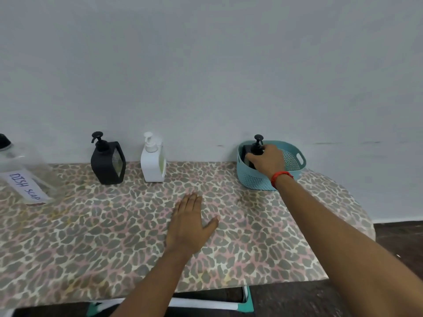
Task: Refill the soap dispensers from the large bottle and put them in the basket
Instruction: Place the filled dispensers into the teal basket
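The basket (254, 177) is turquoise, with fine holes patterning its walls; the pump dispenser (256, 147) inside it is black. Left of the basket stand a white dispenser (150, 164) with pale green window (162, 164), then a black dispenser (104, 164), then a clear large bottle (20, 161) with white label (25, 187) lettered blue. Under the basket the worktop (114, 236) is leopard-printed grey, pink and cream. A red wristband (282, 176) crosses the basket's front.

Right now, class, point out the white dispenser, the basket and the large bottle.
white dispenser (151, 163), head view, on its body.
basket (251, 177), head view, on its front wall.
large bottle (23, 163), head view, on its clear body.
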`<action>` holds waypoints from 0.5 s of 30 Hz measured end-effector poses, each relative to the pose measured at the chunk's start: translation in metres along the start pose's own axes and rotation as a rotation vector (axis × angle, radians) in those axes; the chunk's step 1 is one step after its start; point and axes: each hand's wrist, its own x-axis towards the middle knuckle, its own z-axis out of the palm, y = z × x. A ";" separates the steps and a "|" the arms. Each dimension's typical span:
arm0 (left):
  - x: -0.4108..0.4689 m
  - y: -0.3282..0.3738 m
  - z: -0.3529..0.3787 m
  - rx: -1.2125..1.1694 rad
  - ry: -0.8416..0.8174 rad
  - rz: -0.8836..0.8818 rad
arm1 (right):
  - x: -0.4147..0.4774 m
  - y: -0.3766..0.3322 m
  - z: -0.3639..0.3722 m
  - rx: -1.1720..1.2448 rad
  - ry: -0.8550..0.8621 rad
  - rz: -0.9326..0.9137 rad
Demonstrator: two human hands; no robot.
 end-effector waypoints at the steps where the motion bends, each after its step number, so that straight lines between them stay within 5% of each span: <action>1: 0.000 0.000 0.001 0.002 0.004 0.002 | 0.001 0.002 0.002 -0.025 -0.005 -0.002; 11: 0.000 0.000 -0.001 -0.010 -0.008 0.002 | -0.002 -0.004 -0.008 -0.097 -0.133 0.060; 15: -0.001 0.001 -0.006 -0.009 -0.035 0.000 | -0.042 -0.013 -0.021 0.081 0.119 0.088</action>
